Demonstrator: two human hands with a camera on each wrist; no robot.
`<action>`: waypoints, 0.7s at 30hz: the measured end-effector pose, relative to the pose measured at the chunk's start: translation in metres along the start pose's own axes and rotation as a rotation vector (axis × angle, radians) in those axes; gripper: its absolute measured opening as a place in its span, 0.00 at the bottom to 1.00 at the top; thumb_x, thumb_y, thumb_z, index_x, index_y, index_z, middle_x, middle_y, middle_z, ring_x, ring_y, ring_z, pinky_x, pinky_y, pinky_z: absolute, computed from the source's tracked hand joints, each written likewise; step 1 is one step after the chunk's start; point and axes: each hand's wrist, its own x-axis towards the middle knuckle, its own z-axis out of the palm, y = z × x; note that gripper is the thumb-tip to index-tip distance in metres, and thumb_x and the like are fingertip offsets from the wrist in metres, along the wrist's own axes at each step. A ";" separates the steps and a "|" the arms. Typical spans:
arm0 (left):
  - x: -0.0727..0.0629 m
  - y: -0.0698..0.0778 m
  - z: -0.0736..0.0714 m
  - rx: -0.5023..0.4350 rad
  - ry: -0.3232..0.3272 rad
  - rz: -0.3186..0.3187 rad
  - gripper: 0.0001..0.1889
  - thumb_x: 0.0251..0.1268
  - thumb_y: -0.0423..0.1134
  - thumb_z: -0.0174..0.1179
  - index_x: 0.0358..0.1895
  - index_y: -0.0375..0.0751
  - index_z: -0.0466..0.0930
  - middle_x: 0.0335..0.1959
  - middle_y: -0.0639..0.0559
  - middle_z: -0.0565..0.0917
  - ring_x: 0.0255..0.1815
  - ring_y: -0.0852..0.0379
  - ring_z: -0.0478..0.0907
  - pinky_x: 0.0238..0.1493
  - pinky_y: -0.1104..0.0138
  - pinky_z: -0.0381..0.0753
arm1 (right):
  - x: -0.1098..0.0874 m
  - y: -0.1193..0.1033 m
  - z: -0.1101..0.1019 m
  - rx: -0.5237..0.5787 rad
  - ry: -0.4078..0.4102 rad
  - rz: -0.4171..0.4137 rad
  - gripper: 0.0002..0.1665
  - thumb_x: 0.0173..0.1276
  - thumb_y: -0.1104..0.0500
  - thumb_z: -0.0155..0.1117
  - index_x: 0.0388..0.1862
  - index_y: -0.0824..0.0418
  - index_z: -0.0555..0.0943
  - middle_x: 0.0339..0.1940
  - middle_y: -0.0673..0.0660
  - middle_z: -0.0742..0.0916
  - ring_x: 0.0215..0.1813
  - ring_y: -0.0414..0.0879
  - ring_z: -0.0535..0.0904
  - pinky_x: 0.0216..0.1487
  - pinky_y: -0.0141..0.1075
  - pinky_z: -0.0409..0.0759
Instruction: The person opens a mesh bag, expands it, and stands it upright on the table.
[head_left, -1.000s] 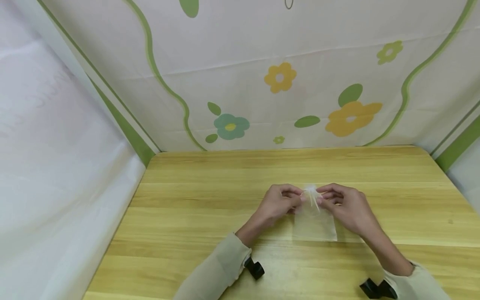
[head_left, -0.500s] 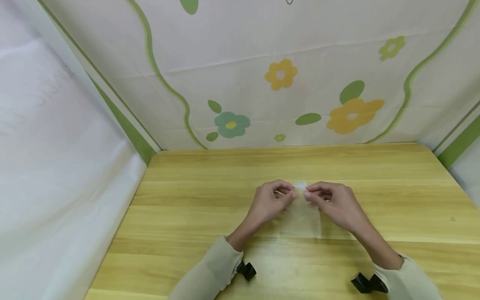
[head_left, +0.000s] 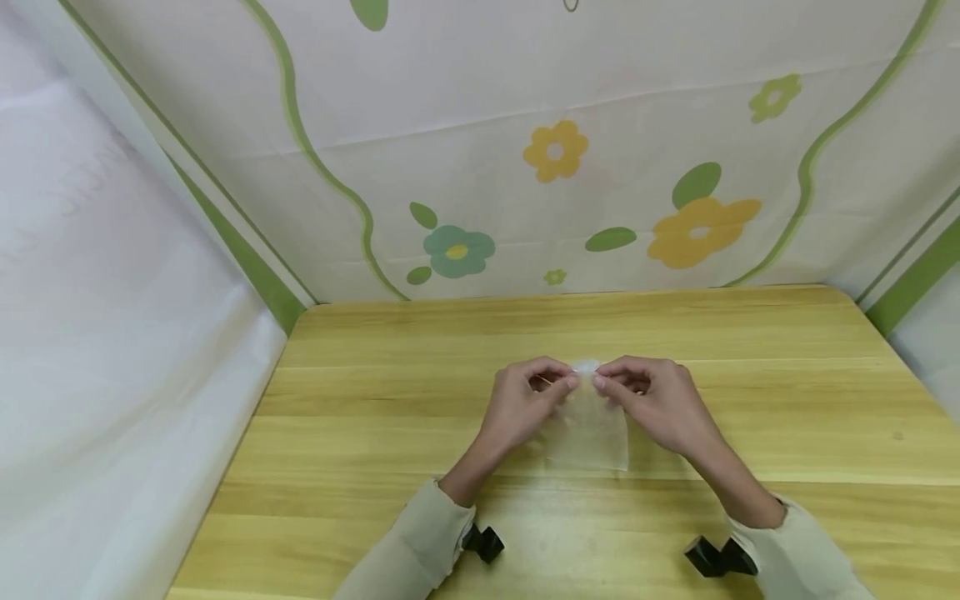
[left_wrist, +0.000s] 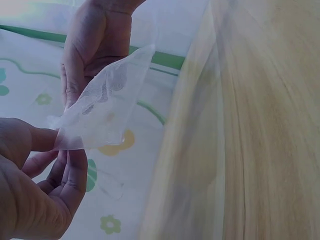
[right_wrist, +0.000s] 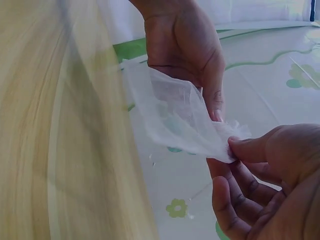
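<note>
A small sheer white organza pouch hangs between the two hands above the table, its top gathered into a ruffle. Thumb and fingertips of the left hand pinch the left side of the gathered neck. On the other side, the right hand pinches the neck in the same way. Both wrist views show the pouch spreading out below the pinched neck, thin enough to see the cloth behind it. In the right wrist view the ruffled top sticks out past the fingertips. Whether anything lies inside cannot be made out.
The light wooden table spans the lower view. Behind it rises a white cloth wall printed with flowers, and a white cloth side stands at the left. Black camera mounts sit at both sleeve cuffs.
Both hands have shifted left with the pouch. The fingertips have drawn closer together at its neck, and the loose ribbon ends seen hanging in front earlier no longer show there.
</note>
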 end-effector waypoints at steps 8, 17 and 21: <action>0.001 0.001 -0.005 -0.094 0.047 0.013 0.07 0.76 0.42 0.69 0.45 0.42 0.92 0.37 0.45 0.92 0.27 0.60 0.85 0.26 0.67 0.87 | 0.005 -0.005 0.001 0.027 0.029 -0.012 0.10 0.79 0.52 0.70 0.47 0.56 0.91 0.33 0.52 0.93 0.31 0.39 0.88 0.29 0.33 0.81; 0.001 0.001 -0.009 -0.131 0.096 0.020 0.07 0.76 0.40 0.68 0.45 0.40 0.91 0.38 0.43 0.91 0.28 0.58 0.87 0.27 0.65 0.90 | 0.009 -0.007 0.001 0.039 0.054 -0.057 0.08 0.79 0.55 0.70 0.45 0.58 0.91 0.32 0.53 0.93 0.29 0.38 0.88 0.26 0.33 0.81; 0.000 0.001 -0.010 -0.138 0.104 0.019 0.07 0.76 0.39 0.68 0.45 0.39 0.91 0.38 0.42 0.91 0.29 0.58 0.87 0.27 0.66 0.90 | 0.010 -0.008 0.001 0.028 0.067 -0.071 0.07 0.79 0.56 0.70 0.45 0.57 0.91 0.33 0.53 0.93 0.29 0.37 0.87 0.25 0.33 0.80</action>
